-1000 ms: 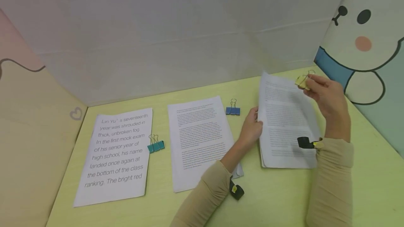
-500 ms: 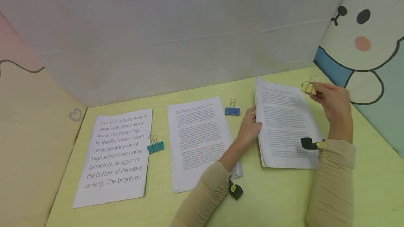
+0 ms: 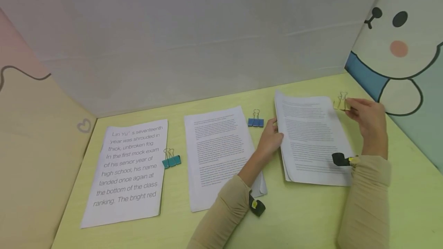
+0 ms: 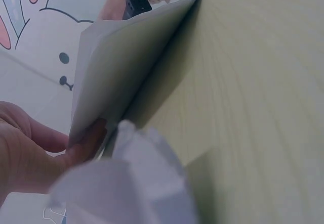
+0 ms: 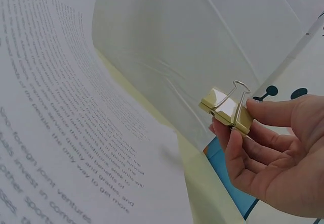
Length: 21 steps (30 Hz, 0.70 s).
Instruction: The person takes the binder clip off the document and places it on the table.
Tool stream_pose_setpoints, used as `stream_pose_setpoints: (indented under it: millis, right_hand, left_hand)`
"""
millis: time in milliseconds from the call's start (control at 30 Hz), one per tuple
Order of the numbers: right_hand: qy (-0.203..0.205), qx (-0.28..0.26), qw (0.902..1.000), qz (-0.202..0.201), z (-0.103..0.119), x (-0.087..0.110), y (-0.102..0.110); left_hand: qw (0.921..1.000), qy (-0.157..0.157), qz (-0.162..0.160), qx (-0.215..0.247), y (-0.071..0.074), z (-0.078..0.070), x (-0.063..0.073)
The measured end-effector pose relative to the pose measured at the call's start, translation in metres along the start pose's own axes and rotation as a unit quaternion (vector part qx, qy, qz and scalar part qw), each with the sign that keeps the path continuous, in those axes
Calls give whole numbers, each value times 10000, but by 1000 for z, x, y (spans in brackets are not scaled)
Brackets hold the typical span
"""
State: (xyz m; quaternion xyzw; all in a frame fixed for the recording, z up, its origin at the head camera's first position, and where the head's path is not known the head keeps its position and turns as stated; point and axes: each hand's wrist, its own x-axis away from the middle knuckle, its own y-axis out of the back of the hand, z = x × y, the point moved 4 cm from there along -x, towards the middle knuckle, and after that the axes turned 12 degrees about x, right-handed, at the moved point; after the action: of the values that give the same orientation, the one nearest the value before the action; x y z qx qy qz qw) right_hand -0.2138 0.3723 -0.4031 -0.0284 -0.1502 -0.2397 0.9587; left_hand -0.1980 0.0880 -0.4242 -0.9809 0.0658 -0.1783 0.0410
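My left hand (image 3: 271, 138) pinches the left edge of the right-hand stack of printed sheets (image 3: 308, 141), thumb on top and fingers beneath. That edge is lifted off the table, as the left wrist view shows from below, where the fingers (image 4: 88, 144) reach under the paper. Between the thumb and fingers of my right hand (image 3: 368, 120) is a yellow binder clip (image 5: 228, 110), its wire handles pointing up. The clip is just beyond the stack's top right corner, apart from the paper in the right wrist view.
A middle stack of printed sheets (image 3: 221, 156) and a large-print stack (image 3: 128, 172) lie to the left on the yellow-green table (image 3: 297, 218). A blue binder clip (image 3: 255, 122) and a teal binder clip (image 3: 171, 161) rest beside them. Walls (image 3: 194, 41) stand behind and at both sides.
My right hand has moved down and slightly right with the yellow clip, whose handles have turned upward. The lifted stack has shifted a little left and lower with my left hand.
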Motion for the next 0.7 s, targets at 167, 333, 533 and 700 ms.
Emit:
stream_pose_setpoints:
  millis: [167, 333, 533, 700]
  right_hand:
    - [-151, 115, 9996, -203, -8, -5, 5]
    - [-209, -53, 9995, -218, -13, -7, 8]
    - [-484, -82, 9976, -481, -20, -9, 16]
    - [-729, -260, 9948, -665, -25, -12, 22]
  left_hand:
    - [9999, 63, 33, -107, 1, 1, -1]
    - [9998, 107, 97, -129, 2, 1, -1]
    - [9997, 156, 132, -155, 3, 1, -2]
    - [9996, 94, 42, -253, 4, -1, -2]
